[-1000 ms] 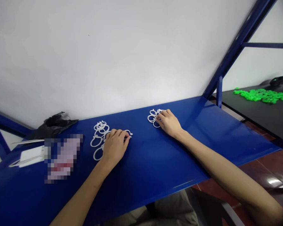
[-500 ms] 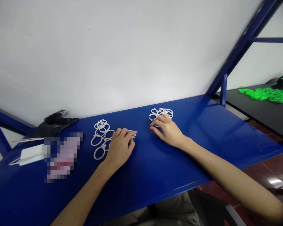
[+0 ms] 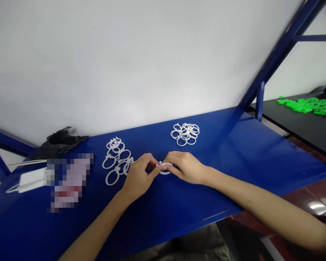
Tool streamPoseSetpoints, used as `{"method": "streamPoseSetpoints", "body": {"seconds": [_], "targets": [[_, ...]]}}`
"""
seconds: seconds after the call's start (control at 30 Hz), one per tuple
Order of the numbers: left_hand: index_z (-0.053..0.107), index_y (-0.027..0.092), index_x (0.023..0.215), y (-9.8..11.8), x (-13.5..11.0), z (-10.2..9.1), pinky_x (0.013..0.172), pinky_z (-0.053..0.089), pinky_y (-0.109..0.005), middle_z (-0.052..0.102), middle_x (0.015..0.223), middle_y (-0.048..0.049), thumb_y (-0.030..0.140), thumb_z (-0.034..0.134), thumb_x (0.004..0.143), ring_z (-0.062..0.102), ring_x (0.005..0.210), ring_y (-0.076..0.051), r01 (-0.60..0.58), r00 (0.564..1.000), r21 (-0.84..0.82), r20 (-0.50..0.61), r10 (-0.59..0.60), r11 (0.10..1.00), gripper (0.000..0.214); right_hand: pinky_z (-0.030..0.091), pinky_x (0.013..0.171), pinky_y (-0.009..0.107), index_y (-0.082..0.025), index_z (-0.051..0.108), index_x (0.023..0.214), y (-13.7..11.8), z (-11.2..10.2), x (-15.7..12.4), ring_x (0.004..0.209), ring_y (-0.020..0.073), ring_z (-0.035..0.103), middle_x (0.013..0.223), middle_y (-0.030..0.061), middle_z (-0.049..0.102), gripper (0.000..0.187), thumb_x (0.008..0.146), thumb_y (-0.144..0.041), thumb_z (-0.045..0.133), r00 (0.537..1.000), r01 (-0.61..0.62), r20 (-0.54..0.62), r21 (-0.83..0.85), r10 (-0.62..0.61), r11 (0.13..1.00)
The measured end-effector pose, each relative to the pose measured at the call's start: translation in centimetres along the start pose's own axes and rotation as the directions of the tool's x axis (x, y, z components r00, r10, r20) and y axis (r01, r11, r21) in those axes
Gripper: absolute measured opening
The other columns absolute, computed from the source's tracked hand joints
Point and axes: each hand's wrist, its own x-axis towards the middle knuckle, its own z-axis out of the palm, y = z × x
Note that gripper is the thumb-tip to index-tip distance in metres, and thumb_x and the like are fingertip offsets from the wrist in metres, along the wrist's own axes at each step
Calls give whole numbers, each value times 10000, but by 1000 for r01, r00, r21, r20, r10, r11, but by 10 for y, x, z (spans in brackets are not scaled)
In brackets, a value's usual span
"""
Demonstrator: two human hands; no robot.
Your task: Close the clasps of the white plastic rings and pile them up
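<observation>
So the biggest bunch of white rings, the left pile (image 3: 118, 160), sits just left of the left hand (image 3: 139, 175), and a few of its rings run right up to the knuckles. The smaller right pile (image 3: 185, 135) is a bit beyond the right hand (image 3: 187, 166), away from the person. Then there's 1 white ring (image 3: 165, 173) right between the 2 hands, low over the blue worktop (image 3: 206, 194).

Around that, big to small: pale wall (image 3: 152, 65) behind everything, blue frame post (image 3: 277, 54) slanting up on the right, and a black side table (image 3: 301, 121) past it with a scatter of bright green pieces (image 3: 306, 105). Far left on the worktop there's a crumpled black bag (image 3: 58, 143), a pixelated pinkish item (image 3: 74, 177) and a flat white item (image 3: 32, 180). Only thing in the way is the left hand itself, covering the near right edge of the left pile.

Hands: both pinched nearly closed, left thumb and fingers on the ring's left end, right ones on its right end. Fingers hide the ends, so can't tell if it's fastened.
</observation>
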Motion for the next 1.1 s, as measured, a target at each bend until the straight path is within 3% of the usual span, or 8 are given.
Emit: {"method": "streamPoseSetpoints", "body": {"seconds": [0.23,0.43,0.57,0.73,0.83,0.93,1.03,1.1], "targets": [[572,216,751,-3,2,0,586,440,-236,627,675,48,448,615,898,589,597,-110,-12,1000,-47,4,12,999,278,538,827,286,-195,614,1168,3,0,-1,946,170,703,1110,66,722,266,1043,-301,405,990,-72,-118,29,75,997],[587,224,848,-9,1,5,653,451,-267,644,708,46,435,637,895,601,649,-127,-112,987,53,-112,118,992,222,506,709,276,-129,663,1139,7,-1,1,786,165,656,917,89,701,313,1040,-278,406,999,33,21,-50,-32,998],[586,219,768,-7,0,5,676,414,-287,641,684,43,337,581,948,579,656,-128,-268,958,87,-84,275,960,215,469,665,257,-120,663,1127,4,-1,-2,731,146,615,871,81,674,321,1044,-262,387,997,68,41,-75,-65,995],[578,224,711,-2,0,-1,692,401,-308,649,661,42,309,545,969,566,651,-135,-320,946,46,-38,322,946,273,452,655,274,-114,656,1142,-4,0,-7,702,153,580,822,74,659,368,1056,-267,332,988,144,79,-128,-135,981],[587,228,721,-5,1,-1,728,416,-324,668,705,28,334,539,968,580,694,-148,-290,957,108,9,291,951,273,462,681,280,-134,649,1183,-2,-1,-5,740,161,580,843,70,661,351,1052,-279,358,988,149,73,-167,-138,975],[639,232,901,-12,4,-1,802,444,-362,699,858,-19,416,552,948,617,839,-205,-194,981,302,49,188,933,209,474,694,274,-174,640,1224,10,-7,-2,801,164,587,920,74,648,316,1036,-244,396,997,66,57,-219,-55,973],[615,194,1136,-19,5,-6,850,453,-423,684,1008,-94,465,558,929,617,969,-289,-84,996,565,45,72,821,345,486,692,281,-190,620,1260,31,-16,-2,834,170,589,1039,97,615,331,1002,-159,415,996,-90,-20,-285,87,954],[607,157,1153,-22,5,-13,833,454,-443,670,1011,-128,457,530,942,620,964,-321,-25,999,700,32,3,714,374,486,684,294,-189,631,1228,46,-23,-3,826,178,587,1082,111,593,311,991,-167,431,979,-200,-112,-318,173,927]]}}
